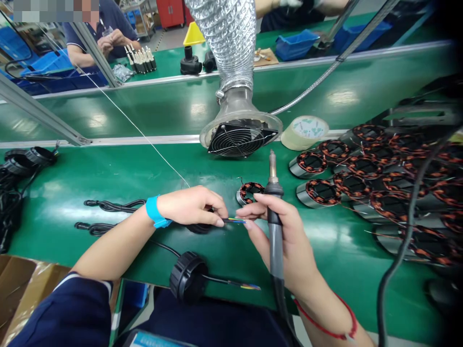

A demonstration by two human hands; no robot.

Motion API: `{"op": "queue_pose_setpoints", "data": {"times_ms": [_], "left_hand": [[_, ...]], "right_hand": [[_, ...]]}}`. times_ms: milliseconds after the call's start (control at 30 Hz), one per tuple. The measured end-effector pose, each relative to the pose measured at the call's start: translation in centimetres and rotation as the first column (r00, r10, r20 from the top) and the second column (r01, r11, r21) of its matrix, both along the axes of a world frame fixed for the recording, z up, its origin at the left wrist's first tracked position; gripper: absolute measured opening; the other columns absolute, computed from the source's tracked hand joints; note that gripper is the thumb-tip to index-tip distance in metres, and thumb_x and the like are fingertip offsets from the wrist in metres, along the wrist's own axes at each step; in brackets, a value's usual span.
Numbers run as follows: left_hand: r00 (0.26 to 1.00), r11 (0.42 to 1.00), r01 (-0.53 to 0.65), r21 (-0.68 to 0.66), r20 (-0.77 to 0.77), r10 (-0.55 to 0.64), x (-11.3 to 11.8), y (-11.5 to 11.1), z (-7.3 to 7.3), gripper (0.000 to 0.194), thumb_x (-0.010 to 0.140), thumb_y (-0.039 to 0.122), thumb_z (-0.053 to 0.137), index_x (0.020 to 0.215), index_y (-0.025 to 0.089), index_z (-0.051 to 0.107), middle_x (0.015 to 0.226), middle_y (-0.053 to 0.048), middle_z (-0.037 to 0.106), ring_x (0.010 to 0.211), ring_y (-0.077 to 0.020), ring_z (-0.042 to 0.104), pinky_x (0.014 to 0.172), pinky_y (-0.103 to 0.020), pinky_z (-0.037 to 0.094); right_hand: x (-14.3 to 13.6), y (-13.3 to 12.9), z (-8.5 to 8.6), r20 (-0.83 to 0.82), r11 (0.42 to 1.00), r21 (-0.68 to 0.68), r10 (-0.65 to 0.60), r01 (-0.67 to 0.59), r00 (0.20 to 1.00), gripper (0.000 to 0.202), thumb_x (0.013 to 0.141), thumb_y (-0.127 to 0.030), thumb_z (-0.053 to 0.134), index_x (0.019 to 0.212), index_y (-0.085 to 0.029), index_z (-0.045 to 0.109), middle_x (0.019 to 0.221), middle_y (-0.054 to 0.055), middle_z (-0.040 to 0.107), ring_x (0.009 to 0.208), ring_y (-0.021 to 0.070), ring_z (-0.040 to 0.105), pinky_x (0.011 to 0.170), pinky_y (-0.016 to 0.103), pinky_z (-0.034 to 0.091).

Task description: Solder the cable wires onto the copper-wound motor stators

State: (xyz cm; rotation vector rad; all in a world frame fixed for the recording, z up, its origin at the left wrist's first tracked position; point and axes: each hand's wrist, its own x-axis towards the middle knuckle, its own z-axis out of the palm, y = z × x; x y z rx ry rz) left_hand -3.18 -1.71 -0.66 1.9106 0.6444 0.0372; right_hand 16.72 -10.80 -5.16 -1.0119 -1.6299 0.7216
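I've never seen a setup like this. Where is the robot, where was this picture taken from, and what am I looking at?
There's no robot here: these are a person's own bare hands, seen by a camera worn on the head, looking forward and down. This is the only view.

The left hand holds a cable with coloured wires at its end. The right hand holds a soldering iron, tip pointing away from the person.

On the green bench lie copper-wound rings, coiled cables, a tape roll and a black cap. A fan hangs under a silver duct. Farther back, other people's hands show.
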Motion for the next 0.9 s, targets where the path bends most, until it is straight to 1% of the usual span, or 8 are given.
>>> {"op": "queue_pose_setpoints", "data": {"times_ms": [167,267,367,533,633,733,833,900], "left_hand": [[1.0,0.996,-0.009,-0.09,0.013,0.01,-0.1,0.1,-0.4,0.009,0.082,0.022,0.066,0.085,0.014,0.067,0.076,0.0,0.059,0.065,-0.0075,0.048,0.062,-0.02,0.038],[0.982,0.962,-0.133,-0.237,0.097,0.16,0.1,-0.2,-0.7,0.019,0.085,0.029,0.062,0.096,0.015,0.058,0.077,0.001,0.055,0.063,-0.0071,0.046,0.058,-0.019,0.038],[0.937,0.902,-0.261,-0.343,0.135,0.322,0.5,-0.7,-0.8,0.018,0.092,0.034,0.049,0.093,0.016,0.048,0.076,0.002,0.052,0.058,-0.0067,0.044,0.053,-0.02,0.038],[0.95,0.943,-0.255,-0.215,0.127,0.285,1.3,-1.5,-0.5,0.009,0.087,0.021,0.054,0.083,0.014,0.051,0.071,0.002,0.051,0.063,-0.0077,0.044,0.057,-0.021,0.038],[0.956,0.94,-0.254,-0.227,0.091,0.28,1.6,-1.8,-0.4,0.008,0.086,0.022,0.055,0.083,0.014,0.054,0.072,0.002,0.054,0.061,-0.0078,0.045,0.056,-0.021,0.038],[0.952,0.924,-0.279,-0.261,0.05,0.302,1.7,-1.9,-0.2,0.011,0.086,0.025,0.057,0.083,0.015,0.054,0.068,0.003,0.053,0.058,-0.0075,0.045,0.052,-0.02,0.037],[0.96,0.945,-0.273,-0.177,0.005,0.279,1.8,-2.0,0.2,0.013,0.088,0.026,0.056,0.082,0.015,0.057,0.07,0.002,0.057,0.063,-0.0076,0.048,0.057,-0.019,0.038],[0.974,0.942,-0.226,-0.25,-0.055,0.219,1.8,-2.0,0.4,0.017,0.092,0.028,0.05,0.084,0.014,0.058,0.072,0.0,0.061,0.065,-0.0082,0.053,0.061,-0.02,0.041]], "right_hand": [[-0.7,-0.1,-0.5,-0.081,0.999,0.003,-0.044,0.044,0.996,0.039,0.09,-0.015,0.059,0.126,-0.026,0.047,0.091,0.002,0.065,0.08,0.015,0.066,0.077,0.032,0.058],[-1.0,0.1,-1.0,-0.194,0.997,-0.069,0.008,-0.022,0.981,0.038,0.09,-0.014,0.059,0.124,-0.026,0.046,0.088,0.001,0.064,0.079,0.0146,0.067,0.076,0.032,0.058],[-1.3,0.3,-1.5,-0.318,0.987,-0.15,0.004,-0.054,0.948,0.039,0.09,-0.013,0.059,0.123,-0.027,0.045,0.087,0.0,0.064,0.075,0.0134,0.068,0.072,0.028,0.059],[-1.4,0.4,-2.3,-0.375,0.981,-0.189,-0.034,-0.04,0.926,0.044,0.087,-0.013,0.063,0.124,-0.029,0.044,0.09,-0.001,0.064,0.073,0.0112,0.068,0.071,0.024,0.059],[-1.2,0.5,-2.3,-0.347,0.985,-0.17,-0.037,-0.024,0.937,0.047,0.086,-0.013,0.065,0.125,-0.029,0.044,0.092,0.0,0.063,0.074,0.0115,0.067,0.07,0.025,0.059],[-0.9,0.7,-2.0,-0.277,0.995,-0.098,-0.028,0.001,0.961,0.045,0.085,-0.013,0.065,0.124,-0.027,0.045,0.089,0.0,0.063,0.074,0.0123,0.065,0.07,0.027,0.058],[-1.0,0.6,-1.8,-0.22,0.999,0.009,-0.031,0.034,0.975,0.042,0.085,-0.01,0.064,0.121,-0.026,0.047,0.085,-0.001,0.062,0.074,0.0122,0.062,0.071,0.028,0.055],[-1.3,0.4,-1.9,-0.213,0.996,0.059,-0.054,0.068,0.975,0.042,0.085,-0.008,0.063,0.12,-0.026,0.048,0.086,-0.002,0.061,0.075,0.012,0.061,0.072,0.028,0.053]]}}
